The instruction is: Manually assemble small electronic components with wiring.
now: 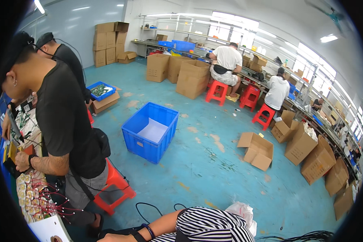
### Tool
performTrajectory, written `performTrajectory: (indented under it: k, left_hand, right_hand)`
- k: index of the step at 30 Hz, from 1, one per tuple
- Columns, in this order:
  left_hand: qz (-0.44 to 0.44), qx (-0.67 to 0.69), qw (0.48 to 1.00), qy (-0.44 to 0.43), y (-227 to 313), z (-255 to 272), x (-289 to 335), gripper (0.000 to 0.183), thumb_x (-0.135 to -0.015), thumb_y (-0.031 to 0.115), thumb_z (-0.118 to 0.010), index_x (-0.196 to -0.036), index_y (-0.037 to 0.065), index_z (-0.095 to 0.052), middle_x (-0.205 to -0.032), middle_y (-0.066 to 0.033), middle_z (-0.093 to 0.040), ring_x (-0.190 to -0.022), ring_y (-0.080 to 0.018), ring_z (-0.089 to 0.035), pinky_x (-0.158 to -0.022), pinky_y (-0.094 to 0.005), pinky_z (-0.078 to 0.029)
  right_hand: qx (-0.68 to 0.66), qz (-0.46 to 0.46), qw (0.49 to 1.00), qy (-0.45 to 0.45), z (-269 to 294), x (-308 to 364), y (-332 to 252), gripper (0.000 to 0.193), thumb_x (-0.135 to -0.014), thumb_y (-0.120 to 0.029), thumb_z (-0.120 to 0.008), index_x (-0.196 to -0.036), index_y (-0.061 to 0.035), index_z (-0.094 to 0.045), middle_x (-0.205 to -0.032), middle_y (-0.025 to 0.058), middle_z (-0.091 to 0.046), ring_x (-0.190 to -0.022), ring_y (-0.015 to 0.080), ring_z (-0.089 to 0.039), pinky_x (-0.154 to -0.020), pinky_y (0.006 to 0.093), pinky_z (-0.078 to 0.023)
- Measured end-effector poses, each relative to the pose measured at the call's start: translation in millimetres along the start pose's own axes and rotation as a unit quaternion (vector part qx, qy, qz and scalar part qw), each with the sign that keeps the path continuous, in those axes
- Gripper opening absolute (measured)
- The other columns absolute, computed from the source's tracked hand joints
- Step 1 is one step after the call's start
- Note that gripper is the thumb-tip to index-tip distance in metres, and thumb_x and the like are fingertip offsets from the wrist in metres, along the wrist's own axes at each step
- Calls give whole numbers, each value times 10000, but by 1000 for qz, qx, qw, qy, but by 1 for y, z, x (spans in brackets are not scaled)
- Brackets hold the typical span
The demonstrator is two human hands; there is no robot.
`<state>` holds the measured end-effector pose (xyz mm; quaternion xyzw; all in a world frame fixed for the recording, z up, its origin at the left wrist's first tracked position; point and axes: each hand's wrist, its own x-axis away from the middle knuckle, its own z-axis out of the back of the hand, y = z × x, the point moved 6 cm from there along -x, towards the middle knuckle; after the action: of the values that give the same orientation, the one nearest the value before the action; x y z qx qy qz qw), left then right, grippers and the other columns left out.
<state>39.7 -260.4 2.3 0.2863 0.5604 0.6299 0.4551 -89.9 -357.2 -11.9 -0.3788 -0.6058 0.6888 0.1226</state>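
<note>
Head view: round red-leaded components (30, 194), massed; finished share indeterminable. Right hand (113, 238): cropped, grip untellable; left unseen.

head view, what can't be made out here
In the head view:
- Wearer's hand: mostly cut off by the lower edge, so its grip can't be told; the other is out of view.
- White panel: cut off by the lower edge.
- Green and white parts in the smaller blue bin: too small.
- Seated person in white T-shirt: back hides their work.
</note>
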Motion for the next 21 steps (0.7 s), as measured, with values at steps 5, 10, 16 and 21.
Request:
performTrajectory:
  k: [5, 10, 16, 21]
  left_hand:
    - [40, 55, 997, 42, 4, 26, -3, 120, -925, 83, -624, -991, -16, -636, -884, -84, -653, -792, -124, -594, -717, -256, -492]
    - [24, 100, 988, 113, -13, 64, 41, 166, -906, 103, -628, -1024, -5, -674, -849, -88, -671, -770, -144, -645, -674, -265, -520]
    - [-134, -103, 937, 305, 0, 83, 106, 160, -903, 177, -607, -940, 22, -615, -781, -72, -633, -645, -138, -592, -602, -272, -487]
    - [-36, -99, 884, 456, 35, 78, 180, 209, -891, 222, -608, -928, 21, -654, -756, -125, -651, -634, -200, -607, -562, -330, -467]
  right_hand:
    - [-55, -14, 996, -66, -50, -27, 40, 161, -934, -158, -597, -1021, -24, -621, -820, 43, -649, -650, 74, -597, -549, 222, -492]
    - [-47, -105, 974, -197, -92, -23, 35, 189, -928, -127, -638, -1070, -3, -647, -827, 54, -681, -642, 87, -628, -562, 216, -514]
    - [-145, -43, 913, -378, -134, -15, 39, 169, -944, -33, -581, -1104, 19, -586, -845, 91, -660, -663, 111, -596, -588, 245, -511]
    - [-161, -38, 808, -565, -193, 2, 20, 170, -946, -25, -573, -1108, 25, -570, -821, 99, -652, -647, 127, -600, -587, 248, -501]
